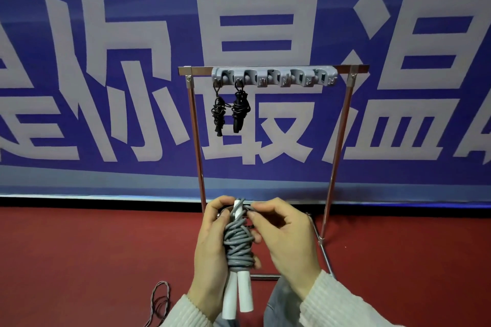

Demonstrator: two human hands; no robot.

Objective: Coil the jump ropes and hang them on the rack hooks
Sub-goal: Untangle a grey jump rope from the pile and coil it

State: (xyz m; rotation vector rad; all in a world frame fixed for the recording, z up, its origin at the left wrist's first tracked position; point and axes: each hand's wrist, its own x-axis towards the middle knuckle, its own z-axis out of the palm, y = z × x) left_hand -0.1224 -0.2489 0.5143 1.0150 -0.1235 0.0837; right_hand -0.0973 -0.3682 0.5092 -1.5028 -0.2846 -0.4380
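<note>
Lower centre: left hand (212, 244) grips the coiled grey jump rope (237, 244); right hand (285, 236) pinches its top strand. Two black jump ropes (229, 110) hang on the hook rack (275, 77).

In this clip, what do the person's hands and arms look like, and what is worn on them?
Both hands are bare: no gloves, rings or watch visible. The left hand and right hand each emerge from a cream, ribbed knit sleeve reaching the wrist.
</note>
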